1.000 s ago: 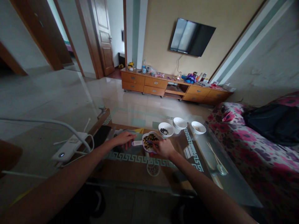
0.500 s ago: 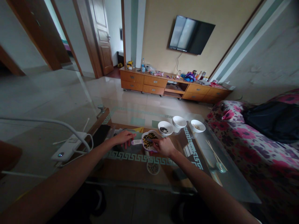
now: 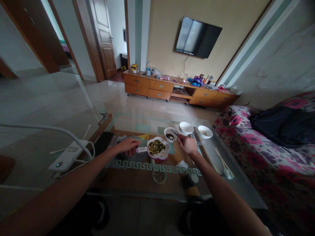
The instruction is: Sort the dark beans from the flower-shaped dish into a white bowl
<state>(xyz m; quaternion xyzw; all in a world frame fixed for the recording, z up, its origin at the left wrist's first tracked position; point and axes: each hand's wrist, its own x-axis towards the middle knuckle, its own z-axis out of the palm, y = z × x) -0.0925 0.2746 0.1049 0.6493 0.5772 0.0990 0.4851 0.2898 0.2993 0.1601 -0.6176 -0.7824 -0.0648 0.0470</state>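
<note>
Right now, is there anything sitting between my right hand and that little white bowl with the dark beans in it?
Nothing visible is in the way. The right hand is right beside the bowl of dark beans, holding a thin tool whose tip reaches over the bowl's rim. The flower-shaped dish of mixed beans lies nearer you, to the left, off that line.

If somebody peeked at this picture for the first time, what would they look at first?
Probably the scalloped dish of mixed beans in the middle of the glass table, with the left hand steadying its handle. Just behind it, the right hand holds a thin tool over the bowl of dark beans, first in a row of three white bowls. The big dark TV on the far wall stands out too.
</note>
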